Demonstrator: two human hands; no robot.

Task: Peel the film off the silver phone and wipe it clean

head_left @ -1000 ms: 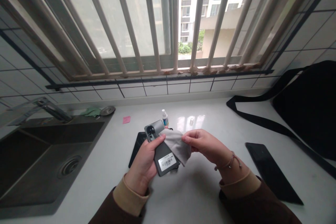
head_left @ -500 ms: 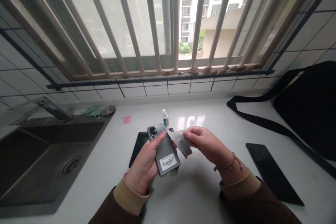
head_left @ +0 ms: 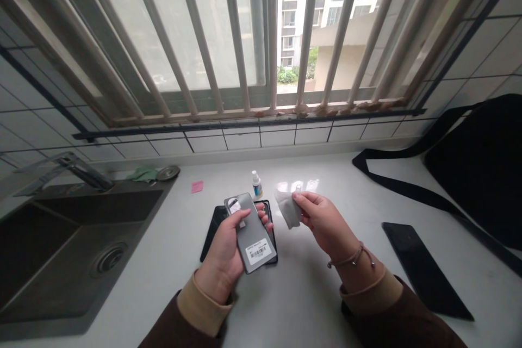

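Note:
My left hand (head_left: 225, 244) is wrapped round a grey smartphone (head_left: 253, 228), its back with the camera block and a white barcode label turned up. The thumb lies across the back and the fingertips show at the far edge. In my right hand (head_left: 320, 217) a small grey cloth (head_left: 287, 207) is pinched between thumb and fingers, apart from the phone. Beneath the phone, a black phone case (head_left: 274, 244) lies on the counter, partly covered. A dark flat device (head_left: 212, 231) sits at its left, mostly hidden by my left hand and the phone.
A small white spray bottle (head_left: 256, 184) stands behind the phone, with a clear cap (head_left: 298, 188) to its right. A pink note (head_left: 197, 187) lies left. The sink (head_left: 81, 277) is at the left; a black slab (head_left: 424, 269) and a black bag (head_left: 481, 168) are at the right.
The cloth in my right hand has moved off the phone, up and to the right. The phone has shifted slightly left and tilted, and the left fingertips now show beyond its edge.

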